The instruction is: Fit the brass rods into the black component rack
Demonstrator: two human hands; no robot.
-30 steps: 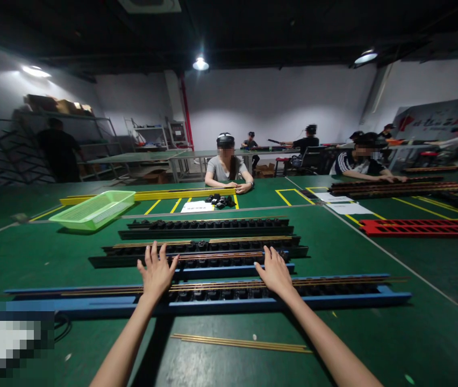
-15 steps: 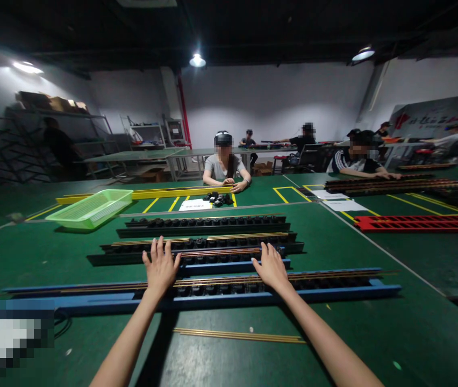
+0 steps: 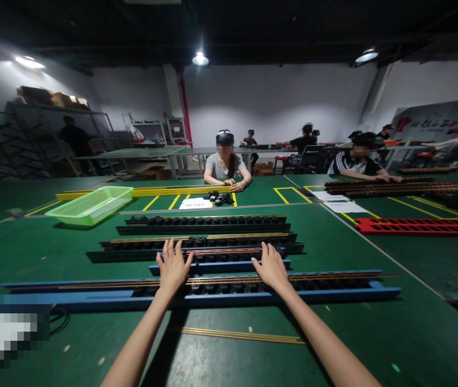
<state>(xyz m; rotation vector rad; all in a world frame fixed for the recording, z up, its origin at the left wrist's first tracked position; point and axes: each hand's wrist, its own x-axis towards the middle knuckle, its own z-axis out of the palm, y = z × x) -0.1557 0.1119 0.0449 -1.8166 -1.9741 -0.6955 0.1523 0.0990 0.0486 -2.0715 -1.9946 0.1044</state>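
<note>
My left hand [image 3: 173, 266] and my right hand [image 3: 270, 265] both reach forward over a long blue rail [image 3: 334, 294] that lies across the green table [image 3: 374, 333]. The rail carries thin brass rods and black parts. Both hands lie flat with fingers spread, the fingertips on a shorter blue rail [image 3: 221, 266] just behind. Neither hand holds anything. Two black rails [image 3: 202, 224] filled with black parts lie farther back. A bundle of loose brass rods [image 3: 245, 336] rests on the table between my forearms.
A green plastic basket [image 3: 91, 205] sits at the back left beside a yellow rail [image 3: 164, 191]. A person sits opposite with black parts [image 3: 219, 199] and a paper sheet. A red rail [image 3: 422, 226] lies to the right. Other people work at tables behind.
My left hand has slid to the right along the rails, closer to my right hand. My right hand has stayed almost in place.
</note>
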